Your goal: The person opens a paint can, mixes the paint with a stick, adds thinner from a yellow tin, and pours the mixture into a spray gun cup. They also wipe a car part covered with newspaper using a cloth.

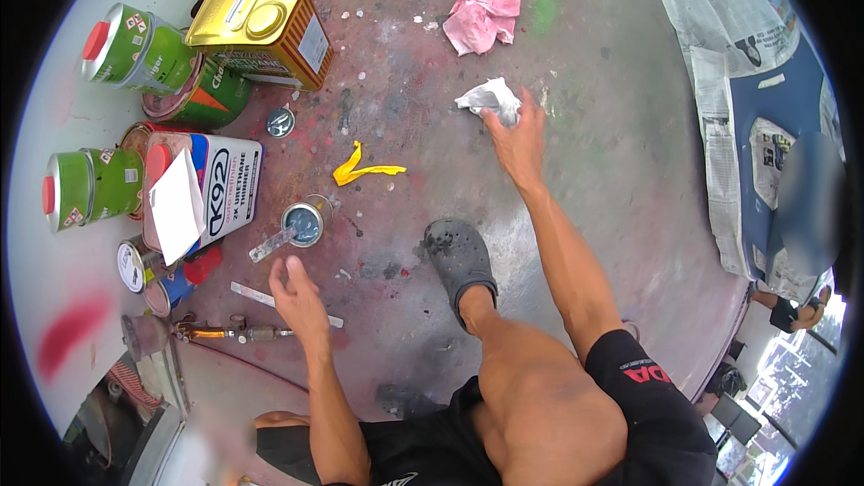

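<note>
My right hand (520,139) is at a crumpled white rag (490,94) on the stained floor, its thumb over the near edge and its fingers curled round the right side. My left hand (301,304) hovers with fingers apart and nothing in them. Just beyond it stands a small open can of blue-grey paint (306,227), with a paint-smeared mixing stick (272,245) leaning across its rim. Under and beside the left hand lies a long pale flat stick (256,295).
At left stand a gold square tin (256,13), a white-and-blue thinner can (236,184) and several green cans (94,187). A spray gun (229,331) with a hose lies near left. Farther off are a pink rag (483,18), a yellow strip (364,171) and a newspaper-masked blue panel (765,117).
</note>
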The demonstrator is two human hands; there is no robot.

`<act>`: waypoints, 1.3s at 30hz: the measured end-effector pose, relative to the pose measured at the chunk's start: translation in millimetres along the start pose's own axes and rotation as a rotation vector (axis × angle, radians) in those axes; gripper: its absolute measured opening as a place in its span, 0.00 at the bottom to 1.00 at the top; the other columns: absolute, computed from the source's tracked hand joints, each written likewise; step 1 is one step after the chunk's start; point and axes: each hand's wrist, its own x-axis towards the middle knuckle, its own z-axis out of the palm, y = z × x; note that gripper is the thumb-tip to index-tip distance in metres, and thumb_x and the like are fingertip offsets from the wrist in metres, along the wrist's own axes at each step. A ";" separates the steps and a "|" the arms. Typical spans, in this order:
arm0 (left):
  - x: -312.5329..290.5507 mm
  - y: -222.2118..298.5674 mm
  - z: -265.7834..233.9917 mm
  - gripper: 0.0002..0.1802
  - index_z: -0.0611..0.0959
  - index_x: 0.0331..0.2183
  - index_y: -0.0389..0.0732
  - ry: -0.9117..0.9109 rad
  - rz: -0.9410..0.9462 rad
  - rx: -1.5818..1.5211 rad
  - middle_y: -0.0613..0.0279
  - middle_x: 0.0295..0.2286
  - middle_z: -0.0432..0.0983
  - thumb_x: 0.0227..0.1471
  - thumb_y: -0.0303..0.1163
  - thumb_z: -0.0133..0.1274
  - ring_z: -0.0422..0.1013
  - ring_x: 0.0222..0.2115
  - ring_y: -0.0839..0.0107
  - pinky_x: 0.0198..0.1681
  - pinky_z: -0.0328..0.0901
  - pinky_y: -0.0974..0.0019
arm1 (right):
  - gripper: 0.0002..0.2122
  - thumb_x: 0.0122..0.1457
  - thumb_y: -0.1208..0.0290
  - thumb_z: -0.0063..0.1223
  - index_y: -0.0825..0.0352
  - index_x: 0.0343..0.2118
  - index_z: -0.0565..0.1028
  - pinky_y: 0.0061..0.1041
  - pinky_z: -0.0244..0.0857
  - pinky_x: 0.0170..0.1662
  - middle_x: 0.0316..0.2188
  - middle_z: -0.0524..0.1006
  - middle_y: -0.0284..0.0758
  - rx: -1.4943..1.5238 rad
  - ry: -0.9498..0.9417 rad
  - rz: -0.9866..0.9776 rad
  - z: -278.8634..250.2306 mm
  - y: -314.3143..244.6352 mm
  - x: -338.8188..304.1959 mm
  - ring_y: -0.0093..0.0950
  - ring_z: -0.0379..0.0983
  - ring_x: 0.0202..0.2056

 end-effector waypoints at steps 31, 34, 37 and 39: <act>-148.5 94.0 91.8 0.27 0.73 0.64 0.36 -0.624 -0.359 -0.504 0.62 0.51 0.79 0.74 0.42 0.54 0.74 0.47 0.76 0.51 0.70 0.68 | 0.23 0.77 0.55 0.51 0.76 0.52 0.80 0.35 0.75 0.48 0.41 0.86 0.45 0.611 -0.811 0.709 -151.0 -122.5 -121.2 0.35 0.83 0.43; -171.7 86.9 58.9 0.30 0.70 0.66 0.37 -0.564 -0.500 -0.281 0.58 0.49 0.80 0.72 0.41 0.56 0.76 0.45 0.73 0.48 0.72 0.66 | 0.22 0.76 0.59 0.51 0.79 0.56 0.75 0.43 0.73 0.51 0.44 0.83 0.59 0.295 -0.767 0.583 -186.3 -114.0 -134.0 0.52 0.83 0.48; -185.8 78.9 16.5 0.30 0.70 0.66 0.37 -0.611 -0.581 -0.076 0.56 0.48 0.80 0.71 0.40 0.57 0.78 0.44 0.71 0.47 0.73 0.66 | 0.23 0.73 0.62 0.54 0.77 0.60 0.72 0.44 0.71 0.55 0.49 0.83 0.57 0.232 -0.744 0.697 -216.5 -79.0 -146.8 0.49 0.82 0.52; -196.6 84.7 -21.7 0.30 0.72 0.65 0.37 -0.599 -0.568 0.005 0.57 0.47 0.80 0.70 0.41 0.58 0.79 0.42 0.70 0.45 0.73 0.66 | 0.21 0.73 0.65 0.55 0.74 0.62 0.73 0.36 0.72 0.57 0.50 0.83 0.45 0.454 -0.675 0.925 -234.8 -85.5 -134.2 0.35 0.79 0.52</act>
